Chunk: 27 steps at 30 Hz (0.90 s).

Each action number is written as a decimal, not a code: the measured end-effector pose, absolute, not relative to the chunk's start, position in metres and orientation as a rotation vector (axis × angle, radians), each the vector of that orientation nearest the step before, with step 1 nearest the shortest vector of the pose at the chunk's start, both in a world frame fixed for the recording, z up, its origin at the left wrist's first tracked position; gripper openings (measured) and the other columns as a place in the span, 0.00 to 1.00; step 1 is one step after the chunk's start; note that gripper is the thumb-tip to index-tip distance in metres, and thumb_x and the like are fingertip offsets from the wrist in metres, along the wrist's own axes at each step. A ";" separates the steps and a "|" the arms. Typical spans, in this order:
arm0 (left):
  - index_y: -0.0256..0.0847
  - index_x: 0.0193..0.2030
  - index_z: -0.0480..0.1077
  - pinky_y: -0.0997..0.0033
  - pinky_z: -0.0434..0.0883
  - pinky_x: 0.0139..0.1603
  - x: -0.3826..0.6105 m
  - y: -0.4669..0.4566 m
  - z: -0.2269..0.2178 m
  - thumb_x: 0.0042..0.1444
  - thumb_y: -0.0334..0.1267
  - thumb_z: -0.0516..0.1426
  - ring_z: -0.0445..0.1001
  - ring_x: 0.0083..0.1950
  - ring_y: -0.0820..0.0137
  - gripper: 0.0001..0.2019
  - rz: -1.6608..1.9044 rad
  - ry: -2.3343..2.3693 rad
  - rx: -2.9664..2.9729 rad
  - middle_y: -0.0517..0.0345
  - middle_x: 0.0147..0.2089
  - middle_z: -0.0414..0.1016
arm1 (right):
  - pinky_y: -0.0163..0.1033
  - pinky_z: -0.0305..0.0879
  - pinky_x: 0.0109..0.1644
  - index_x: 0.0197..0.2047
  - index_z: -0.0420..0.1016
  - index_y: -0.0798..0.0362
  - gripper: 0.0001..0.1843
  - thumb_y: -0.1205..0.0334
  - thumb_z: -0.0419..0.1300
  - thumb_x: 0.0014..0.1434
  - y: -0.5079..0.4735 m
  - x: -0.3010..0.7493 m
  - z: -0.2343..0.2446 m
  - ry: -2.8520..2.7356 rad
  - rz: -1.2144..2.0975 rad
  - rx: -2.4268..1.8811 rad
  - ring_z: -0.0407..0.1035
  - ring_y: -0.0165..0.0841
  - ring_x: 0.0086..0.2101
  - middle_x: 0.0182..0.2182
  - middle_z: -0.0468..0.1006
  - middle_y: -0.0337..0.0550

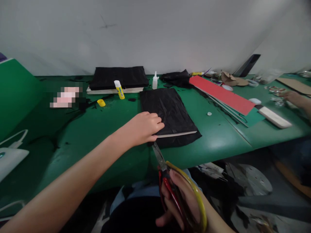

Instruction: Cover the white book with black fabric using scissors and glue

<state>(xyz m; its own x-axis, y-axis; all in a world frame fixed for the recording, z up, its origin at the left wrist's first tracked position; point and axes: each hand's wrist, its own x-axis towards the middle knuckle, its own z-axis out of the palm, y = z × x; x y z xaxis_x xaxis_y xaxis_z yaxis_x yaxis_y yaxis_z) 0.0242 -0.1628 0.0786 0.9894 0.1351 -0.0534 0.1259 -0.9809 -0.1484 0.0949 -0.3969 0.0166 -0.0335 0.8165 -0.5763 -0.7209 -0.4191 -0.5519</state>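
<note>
A pale-edged board or book (181, 133) lies on the green table with black fabric (167, 106) spread over it. More fabric sticks out beyond its front edge. My left hand (147, 127) is closed at the front left corner, fingers curled on top and thumb at the edge. In my right hand (179, 191) is a pair of scissors (159, 155) with red and yellow handles. Their blade tips point up at the fabric just below my left thumb; whether they touch it is hidden. The blades look nearly together.
Behind stand a black-covered block (119, 77), a glue stick (119, 90), its yellow cap (101, 103) and a small white bottle (155, 81). To the right lie a red sheet (223, 95) and a white-and-black bar (274, 117). Another person's hand (295, 97) handles small things at far right.
</note>
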 end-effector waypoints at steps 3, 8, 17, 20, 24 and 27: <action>0.39 0.50 0.69 0.65 0.64 0.47 0.025 -0.163 0.079 0.58 0.41 0.59 0.70 0.53 0.61 0.15 0.099 -0.195 -2.981 0.52 0.50 0.75 | 0.39 0.75 0.27 0.32 0.66 0.52 0.25 0.36 0.60 0.53 -0.385 0.093 0.030 -0.127 1.704 -1.037 0.58 0.20 0.12 0.19 0.67 0.29; 0.39 0.50 0.70 0.65 0.64 0.47 0.024 -0.164 0.080 0.58 0.40 0.59 0.70 0.53 0.62 0.15 0.077 -0.183 -2.980 0.51 0.50 0.75 | 0.34 0.71 0.23 0.35 0.64 0.52 0.27 0.35 0.62 0.50 -0.375 0.089 0.042 -0.132 1.656 -1.038 0.55 0.18 0.12 0.20 0.65 0.27; 0.38 0.50 0.70 0.64 0.65 0.47 0.025 -0.164 0.080 0.57 0.41 0.60 0.70 0.54 0.61 0.16 0.097 -0.189 -2.983 0.51 0.50 0.75 | 0.34 0.70 0.18 0.33 0.61 0.51 0.24 0.37 0.60 0.54 -0.375 0.082 0.020 -0.162 1.654 -0.940 0.51 0.17 0.10 0.21 0.65 0.27; 0.38 0.50 0.70 0.64 0.65 0.47 0.025 -0.163 0.080 0.57 0.41 0.60 0.70 0.53 0.61 0.16 0.100 -0.187 -2.986 0.52 0.50 0.75 | 0.34 0.69 0.16 0.32 0.61 0.51 0.24 0.38 0.61 0.54 -0.375 0.081 0.014 -0.186 1.653 -0.892 0.51 0.18 0.10 0.21 0.65 0.26; 0.38 0.51 0.70 0.63 0.65 0.47 0.024 -0.164 0.079 0.58 0.41 0.59 0.70 0.53 0.61 0.15 0.098 -0.188 -2.988 0.52 0.50 0.75 | 0.36 0.70 0.18 0.33 0.61 0.50 0.25 0.35 0.59 0.54 -0.375 0.075 0.014 -0.161 1.643 -0.962 0.51 0.19 0.10 0.21 0.64 0.27; 0.38 0.51 0.70 0.62 0.66 0.48 0.024 -0.164 0.079 0.58 0.41 0.59 0.70 0.54 0.61 0.15 0.108 -0.194 -2.990 0.53 0.50 0.74 | 0.35 0.68 0.17 0.40 0.64 0.49 0.29 0.31 0.58 0.50 -0.374 0.069 0.013 -0.159 1.619 -1.072 0.52 0.20 0.10 0.22 0.63 0.28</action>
<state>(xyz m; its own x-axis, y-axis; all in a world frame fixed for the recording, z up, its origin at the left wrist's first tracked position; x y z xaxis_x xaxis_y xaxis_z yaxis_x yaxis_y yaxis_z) 0.0240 -0.1640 0.0788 0.9891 0.1333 -0.0623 0.1231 -0.9815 -0.1467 0.0693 -0.3744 0.0133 0.0454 0.8339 -0.5500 -0.7106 -0.3600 -0.6045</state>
